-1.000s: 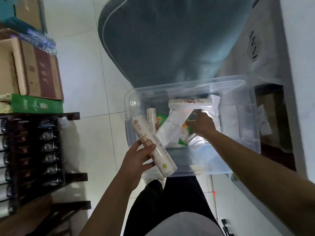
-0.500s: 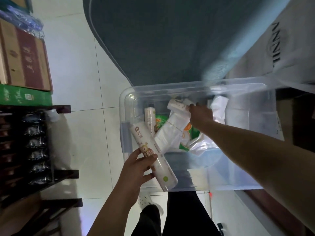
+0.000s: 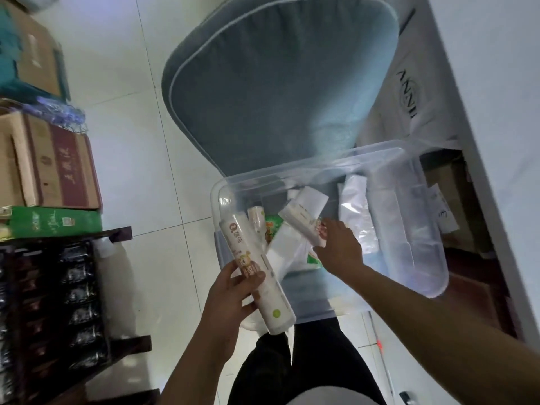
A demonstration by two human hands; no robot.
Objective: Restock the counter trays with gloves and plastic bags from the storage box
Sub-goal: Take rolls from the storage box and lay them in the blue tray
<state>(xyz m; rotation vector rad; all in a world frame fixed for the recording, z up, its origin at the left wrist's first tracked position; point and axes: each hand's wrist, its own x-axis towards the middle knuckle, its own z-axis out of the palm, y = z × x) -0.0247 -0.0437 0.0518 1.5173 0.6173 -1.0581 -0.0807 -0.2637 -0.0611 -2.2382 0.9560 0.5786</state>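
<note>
Packets (image 3: 280, 244) are crowding the storage box's (image 3: 415, 229) left end; its right end is seemingly lying open, the cushion (image 3: 277, 92) overhanging the far rim.

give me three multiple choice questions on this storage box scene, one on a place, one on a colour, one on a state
1. Where is the white pack that the right hand holds?
A. over the clear plastic storage box
B. on the dark wooden shelf
C. on the tiled floor

2. What colour is the flat carton under the brown cardboard box at left?
A. red
B. green
C. yellow

3. What state is the left hand in?
A. flat and holding nothing
B. resting on the box rim
C. closed in a grip round a long white roll with a bear print

Answers: 1 A, the white pack is lifted above the box's contents. 2 B, the flat carton is green. 3 C, fingers and thumb wrap the roll.
</note>
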